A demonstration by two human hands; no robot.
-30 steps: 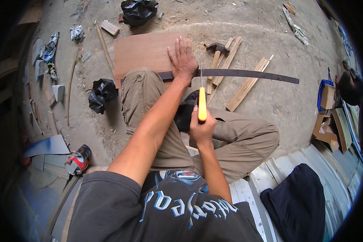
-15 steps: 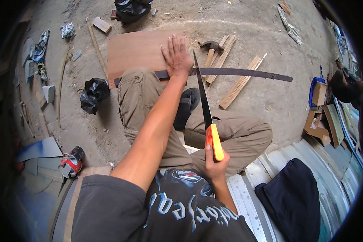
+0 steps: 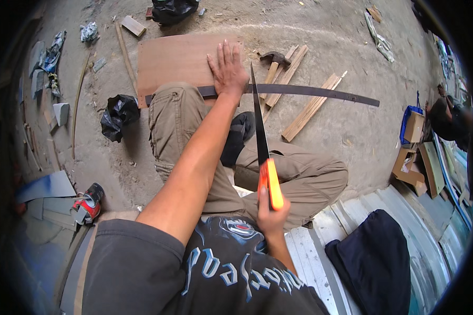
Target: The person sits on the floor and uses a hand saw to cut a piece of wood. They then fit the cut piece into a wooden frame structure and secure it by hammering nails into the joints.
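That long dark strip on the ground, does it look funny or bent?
Yes. The long dark strip curves like a bow, though the fisheye lens bends edges too. The left hand presses it down, and the saw in the right hand crosses it beside the fingers.

rough workshop yard, wood offcuts, hammer

Right hand saws dark strip, seemingly metal.
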